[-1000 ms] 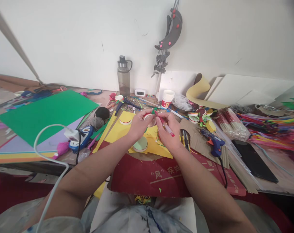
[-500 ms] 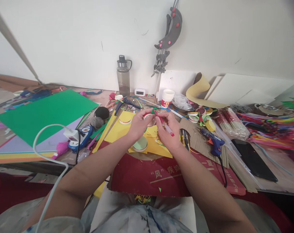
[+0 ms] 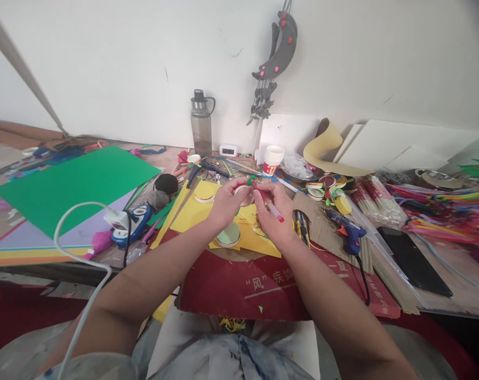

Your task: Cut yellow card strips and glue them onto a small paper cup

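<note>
Over the yellow paper (image 3: 184, 217), my left hand (image 3: 224, 205) is closed around a small round disc (image 3: 245, 196) with a pale rim, partly covered by fingers. A bit of green (image 3: 250, 181) shows at the disc's top edge. My right hand (image 3: 278, 221) pinches a red pen (image 3: 278, 212), its capped-looking end pointing down to the right; its fingertips meet the disc's right side. Below the hands lies a pale green round lid-like piece (image 3: 228, 234) with a white rim. A similar yellow one (image 3: 203, 196) rests left of my left hand.
A red printed board (image 3: 231, 290) lies across the near edge. Right of my hands are a utility knife (image 3: 303, 227), a blue glue gun (image 3: 352, 235) and a black phone (image 3: 415, 261). A bottle (image 3: 202, 126) and a paper cup (image 3: 272, 160) stand behind. Green card (image 3: 77, 184) lies left.
</note>
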The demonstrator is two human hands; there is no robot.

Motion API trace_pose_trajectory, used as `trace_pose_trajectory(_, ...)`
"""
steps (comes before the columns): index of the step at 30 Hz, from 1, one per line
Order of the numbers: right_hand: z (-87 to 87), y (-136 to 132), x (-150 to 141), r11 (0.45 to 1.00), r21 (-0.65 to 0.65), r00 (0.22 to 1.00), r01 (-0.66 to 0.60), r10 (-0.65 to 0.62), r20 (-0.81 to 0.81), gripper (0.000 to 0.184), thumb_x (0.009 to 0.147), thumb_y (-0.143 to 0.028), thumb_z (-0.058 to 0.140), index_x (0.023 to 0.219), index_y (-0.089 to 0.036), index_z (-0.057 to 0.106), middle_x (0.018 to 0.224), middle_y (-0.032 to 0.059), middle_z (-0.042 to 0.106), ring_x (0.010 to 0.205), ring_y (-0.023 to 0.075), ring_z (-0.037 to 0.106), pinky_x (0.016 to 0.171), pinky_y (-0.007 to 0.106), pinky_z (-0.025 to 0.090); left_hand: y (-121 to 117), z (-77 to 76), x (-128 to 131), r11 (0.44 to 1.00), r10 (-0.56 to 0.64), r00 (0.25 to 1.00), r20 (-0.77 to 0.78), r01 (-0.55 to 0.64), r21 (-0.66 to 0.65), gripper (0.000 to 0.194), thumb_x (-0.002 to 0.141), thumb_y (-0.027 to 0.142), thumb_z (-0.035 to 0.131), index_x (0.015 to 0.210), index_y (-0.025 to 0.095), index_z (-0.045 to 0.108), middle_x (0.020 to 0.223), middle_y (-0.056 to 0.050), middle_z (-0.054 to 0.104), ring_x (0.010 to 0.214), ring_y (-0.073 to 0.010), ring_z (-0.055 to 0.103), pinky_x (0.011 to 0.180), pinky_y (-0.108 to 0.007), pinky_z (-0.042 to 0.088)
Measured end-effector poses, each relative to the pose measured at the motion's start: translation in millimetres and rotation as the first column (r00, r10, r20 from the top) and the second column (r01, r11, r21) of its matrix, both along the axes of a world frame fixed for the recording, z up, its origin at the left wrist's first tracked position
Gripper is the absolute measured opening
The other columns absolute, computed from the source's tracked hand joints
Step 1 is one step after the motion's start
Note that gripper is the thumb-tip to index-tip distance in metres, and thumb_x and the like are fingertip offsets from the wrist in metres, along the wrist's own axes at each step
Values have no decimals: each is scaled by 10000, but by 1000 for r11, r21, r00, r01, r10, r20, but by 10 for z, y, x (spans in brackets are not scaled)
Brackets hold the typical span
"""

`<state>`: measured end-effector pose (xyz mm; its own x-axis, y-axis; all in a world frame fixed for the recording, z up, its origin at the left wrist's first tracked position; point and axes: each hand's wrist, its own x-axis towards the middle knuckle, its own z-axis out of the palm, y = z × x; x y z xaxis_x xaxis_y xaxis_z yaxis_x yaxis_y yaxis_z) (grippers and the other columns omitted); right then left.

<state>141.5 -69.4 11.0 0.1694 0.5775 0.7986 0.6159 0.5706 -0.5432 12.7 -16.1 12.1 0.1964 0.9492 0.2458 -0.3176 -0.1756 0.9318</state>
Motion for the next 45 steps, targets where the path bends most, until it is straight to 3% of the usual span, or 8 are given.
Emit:
trace_pose_trajectory(23,-5,7,4,1000,-4,1000,-7,7,3,137,993,-380,600,1028,-251,625,963,40,746,871,201,727,826,374,599,0,0,6,1000,5,1000,20,-4,-25,358,684,337,850,999,181,785,982,-41,778,875,-166,674,848,-305,548)
trace_pose_trajectory(29,-17,24,34,1000,-2,999,-15,15,-53,145,983,-377,624,1039,-243,620,987,59,731,914,212,720,847,399,594,-7,20,20,995,-51,995,83,58,-78,409,669,365,871,1012,165,773,933,-49,782,805,-164,682,786,-319,582)
trace_pose_trajectory(45,14,3,20,999,25,1000,22,-23,17,115,986,-366,603,1001,-254,625,944,43,740,877,207,723,812,384,600,-3,3,26,990,-59,989,135,75,-119,467,635,372,916,1029,170,768,964,-52,793,832,-163,693,798,-303,576)
